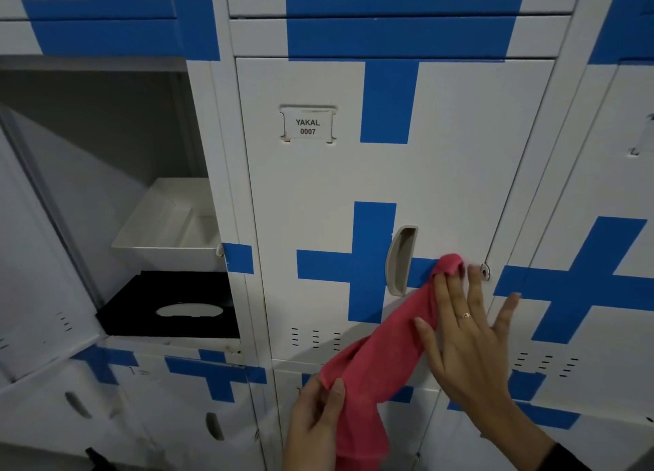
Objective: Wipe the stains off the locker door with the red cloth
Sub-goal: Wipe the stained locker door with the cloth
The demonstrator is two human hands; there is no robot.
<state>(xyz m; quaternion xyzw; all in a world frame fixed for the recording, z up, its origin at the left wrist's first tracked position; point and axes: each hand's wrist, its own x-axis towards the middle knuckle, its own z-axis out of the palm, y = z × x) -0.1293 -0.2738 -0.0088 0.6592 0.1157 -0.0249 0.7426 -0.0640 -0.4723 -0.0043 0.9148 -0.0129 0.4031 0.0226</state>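
Note:
A white locker door (318,201) with blue tape crosses and a label reading YAKAL 0007 faces me. The red cloth (382,357) stretches diagonally across its lower right part. My right hand (467,339) has straight, spread fingers, and its fingertips press the cloth's upper end against the door, just right of the recessed grey handle (401,260). My left hand (315,424), at the bottom of the view, pinches the cloth's lower end between thumb and fingers. No stains stand out clearly on the door.
The locker to the left stands open, its door (39,258) swung toward me. Inside are a white tray (166,237) and a black tissue box (170,307). More shut lockers surround the door. A lock loop (485,271) sits by my right fingertips.

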